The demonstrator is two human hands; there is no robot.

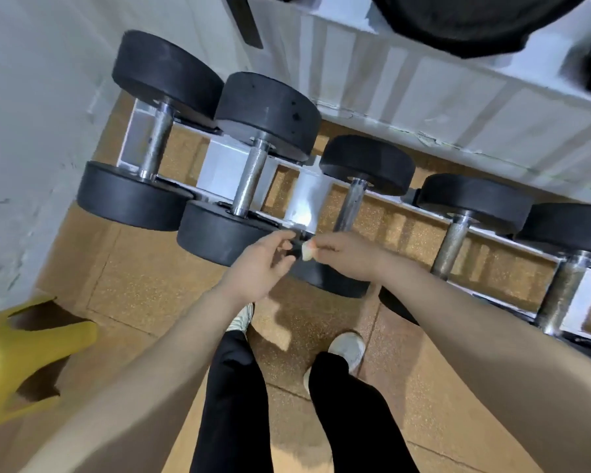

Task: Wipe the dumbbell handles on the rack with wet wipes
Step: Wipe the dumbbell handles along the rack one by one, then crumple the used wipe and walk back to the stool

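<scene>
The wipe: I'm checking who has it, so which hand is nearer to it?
Right. The right hand pinches the wipe at its fingertips; the left hand is just beside it, to its left.

My right hand (343, 256) pinches a small pale wad of wet wipe (306, 251), soft and crumpled; the dumbbell handles (249, 177) before me are bright chromed metal, glossy, with a rougher knurled band; their heads (268, 114) look like matt black rubber, faintly dusty; the rack (301, 196) is smooth silvery painted metal; the floor (157, 264) is speckled tan, grainy and matt.
</scene>
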